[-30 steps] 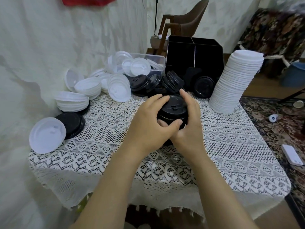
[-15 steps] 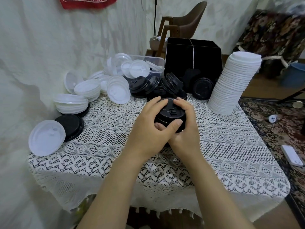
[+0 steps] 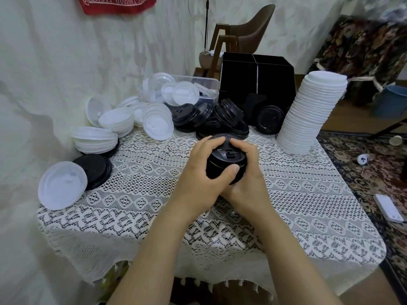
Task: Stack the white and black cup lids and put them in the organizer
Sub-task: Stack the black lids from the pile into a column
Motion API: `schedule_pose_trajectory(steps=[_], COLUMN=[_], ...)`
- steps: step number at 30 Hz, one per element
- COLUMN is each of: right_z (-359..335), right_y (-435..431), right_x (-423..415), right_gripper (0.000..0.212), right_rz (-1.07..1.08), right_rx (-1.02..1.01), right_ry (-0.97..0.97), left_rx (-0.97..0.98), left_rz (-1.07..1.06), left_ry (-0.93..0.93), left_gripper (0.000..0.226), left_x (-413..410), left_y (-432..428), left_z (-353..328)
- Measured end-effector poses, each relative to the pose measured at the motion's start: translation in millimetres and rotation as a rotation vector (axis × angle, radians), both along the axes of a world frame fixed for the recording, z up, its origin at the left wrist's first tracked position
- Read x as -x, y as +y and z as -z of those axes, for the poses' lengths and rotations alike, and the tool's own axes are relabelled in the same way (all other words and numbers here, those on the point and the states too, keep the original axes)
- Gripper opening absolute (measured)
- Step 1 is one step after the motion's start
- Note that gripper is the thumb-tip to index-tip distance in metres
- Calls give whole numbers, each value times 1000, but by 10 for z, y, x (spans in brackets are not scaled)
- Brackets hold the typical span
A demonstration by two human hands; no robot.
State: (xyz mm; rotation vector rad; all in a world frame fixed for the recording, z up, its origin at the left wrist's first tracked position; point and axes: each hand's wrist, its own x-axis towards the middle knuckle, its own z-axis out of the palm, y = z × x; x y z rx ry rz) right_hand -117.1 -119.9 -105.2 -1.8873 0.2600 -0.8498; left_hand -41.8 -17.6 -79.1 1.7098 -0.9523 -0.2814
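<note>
Gripping lid stack (image 3: 227,160): left hand (image 3: 198,183), right hand (image 3: 250,179) curled.

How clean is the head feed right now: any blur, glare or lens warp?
Head view: left hand, right hand and black lid stack are sharp; red cloth at the top edge is smeared; the lens bows the table edges; soft dim light, faint sheen on the lids.

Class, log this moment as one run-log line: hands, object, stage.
left hand: grips black lid stack | right hand: grips black lid stack | stage: stack not yet in organizer
</note>
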Motion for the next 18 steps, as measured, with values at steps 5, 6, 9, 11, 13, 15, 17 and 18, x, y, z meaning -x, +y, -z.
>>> schedule_pose_trajectory(steps=[5,6,9,11,13,15,17,18], right_z=[-21,-22,-5,4,4,1,-4,-6], right_y=[-21,-20,-12,-4,3,0,-5,-3], right_x=[23,18,8,12,21,23,22,21], right_gripper=[82,81,82,83,83,84,85,85], right_rz=[17,21,24,30,39,48,49,46], right_rx=[60,67,76,79,77,84,91,91], right_ry=[111,128,159,167,177,199,212,213], left_rx=[-7,-6,-18,-21,-27,-42,-48,-50], left_rz=[-29,-31,-36,-35,-32,-27,-30,-33], left_ry=[18,29,47,53,50,49,52,55], left_gripper=[47,46,48,48,45,44,48,50], left_x=[-11,-15,-21,-21,-24,-22,-28,-28], left_y=[6,10,16,19,19,10,-3,-7], left_z=[-4,1,21,34,32,22,21,21])
